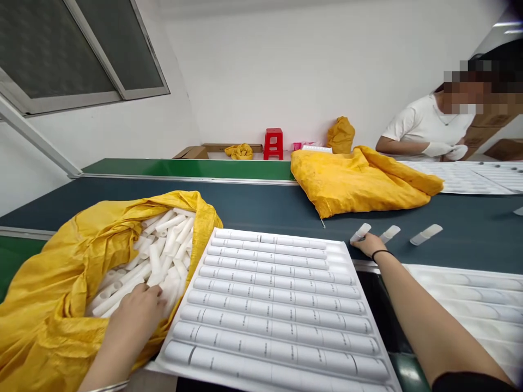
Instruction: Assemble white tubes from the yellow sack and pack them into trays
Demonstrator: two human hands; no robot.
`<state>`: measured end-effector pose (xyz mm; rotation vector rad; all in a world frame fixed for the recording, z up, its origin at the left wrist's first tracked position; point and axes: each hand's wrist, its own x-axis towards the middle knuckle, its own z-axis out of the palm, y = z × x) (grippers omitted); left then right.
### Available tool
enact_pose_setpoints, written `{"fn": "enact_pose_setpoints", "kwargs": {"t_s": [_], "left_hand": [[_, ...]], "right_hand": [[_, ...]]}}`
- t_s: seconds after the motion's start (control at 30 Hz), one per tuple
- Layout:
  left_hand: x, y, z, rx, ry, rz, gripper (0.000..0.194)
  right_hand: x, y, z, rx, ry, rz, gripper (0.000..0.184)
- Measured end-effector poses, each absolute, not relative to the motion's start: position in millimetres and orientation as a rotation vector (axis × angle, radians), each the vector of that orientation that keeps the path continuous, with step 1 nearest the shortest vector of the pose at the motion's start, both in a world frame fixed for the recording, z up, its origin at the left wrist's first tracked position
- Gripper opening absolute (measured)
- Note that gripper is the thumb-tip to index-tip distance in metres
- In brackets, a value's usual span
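Note:
On the left, my left hand (pixel 141 310) reaches into an open yellow sack (pixel 61 261) full of loose white plastic tubes (pixel 163 239). Its fingers curl down onto the tubes, and the fingertips are partly hidden. Over the dark belt, my right hand (pixel 369 245) grips a short white tube (pixel 360 233) with a clear end, tilted up to the right. Between my hands, a white tray (pixel 355 272) holds rows of printed white tubes (pixel 278 310) laid end to end. The upper rows have bare slots at their right ends.
Two similar tubes, one a clear-ended tube (pixel 426 234), stand on the dark conveyor belt (pixel 253 204). A yellow sack (pixel 359 182) lies across the belt. Another tray (pixel 482 305) is at right. Beyond, a co-worker (pixel 425 125) in white gloves stands near a red stool (pixel 273 144).

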<state>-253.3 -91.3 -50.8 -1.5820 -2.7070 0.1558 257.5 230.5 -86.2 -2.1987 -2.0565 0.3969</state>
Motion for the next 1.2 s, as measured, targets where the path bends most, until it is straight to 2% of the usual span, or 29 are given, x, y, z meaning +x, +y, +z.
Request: {"fn": "enact_pose_setpoints", "kwargs": {"t_s": [0.13, 0.23, 0.33, 0.43, 0.6, 0.67, 0.73, 0.8, 0.87, 0.93, 1.0, 1.1, 1.2], "left_hand": [[-238, -87, -45, -1.636, -2.570, -0.355, 0.026], [-207, -76, -28, -1.777, -2.406, -0.848, 0.028], [-172, -66, -16, -1.995, -2.154, -1.181, 0.024], [-145, -60, -13, -2.040, -2.158, -1.593, 0.024], [-111, -51, -10, -1.224, -2.168, -3.048, 0.051], [-98, -47, -6, -0.968, -2.097, -3.394, 0.057], [-86, -43, -4, -0.891, -2.046, -3.561, 0.053], [-77, -41, -4, -0.987, -2.068, -3.566, 0.044], [-74, -41, -5, -1.230, -2.178, -3.390, 0.038], [-76, -43, -4, -1.550, -2.328, -3.020, 0.033], [-80, -46, -1, -1.929, -2.429, -2.498, 0.027], [-84, -49, 6, -2.413, -2.349, -1.803, 0.023], [-84, -50, 11, -2.555, -2.153, -1.511, 0.024]], "right_hand": [[253, 222, -81, -2.272, -2.157, 0.454, 0.023], [225, 214, -72, -1.975, -2.347, 0.498, 0.029], [193, 206, -70, -1.627, -2.542, 0.583, 0.025], [177, 200, -63, -1.482, -2.620, 0.567, 0.019], [172, 160, -30, -1.404, -2.524, 0.467, 0.028], [161, 126, -18, -1.158, -2.433, 0.673, 0.031], [146, 90, -10, -0.849, -2.273, 0.976, 0.031], [133, 64, -5, -0.656, -2.112, 1.176, 0.030], [128, 50, 0, -0.577, -2.048, 1.159, 0.030], [130, 47, 6, -0.528, -2.105, 0.975, 0.032], [135, 50, 12, -0.452, -2.232, 0.791, 0.036], [138, 52, 16, -0.367, -2.341, 0.701, 0.039], [136, 51, 13, -0.388, -2.320, 0.728, 0.035]]}}
